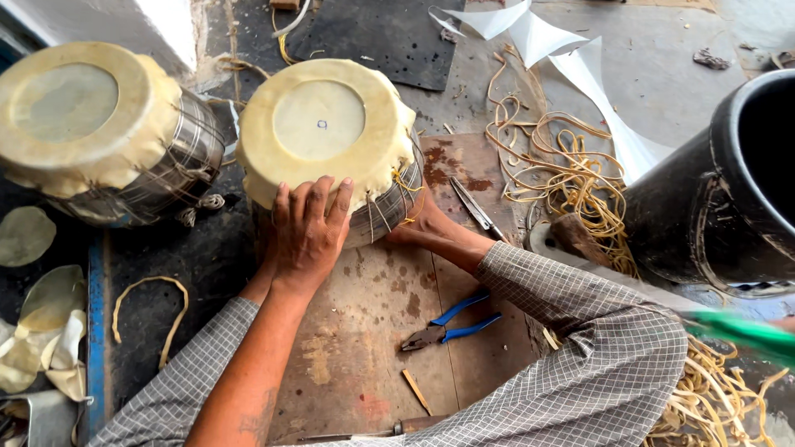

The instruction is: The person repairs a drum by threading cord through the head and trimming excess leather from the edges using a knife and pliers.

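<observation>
A metal drum shell (327, 132) with a pale yellow hide stretched over its top stands on a wooden board (364, 331). My left hand (308, 232) lies flat on the hide's near rim, fingers spread a little and pressing down. My right hand (422, 225) reaches under the drum's right side, where thin yellow lacing crosses the steel wall; its fingers are mostly hidden behind the shell. A second, similar hide-covered drum (91, 124) stands to the left.
Blue-handled pliers (451, 323) lie on the board near my right forearm. Scissors (476, 209) lie right of the drum. A tangle of yellow hide strips (571, 178) and a black tub (720, 182) are at right. Hide scraps (33, 331) lie at the left.
</observation>
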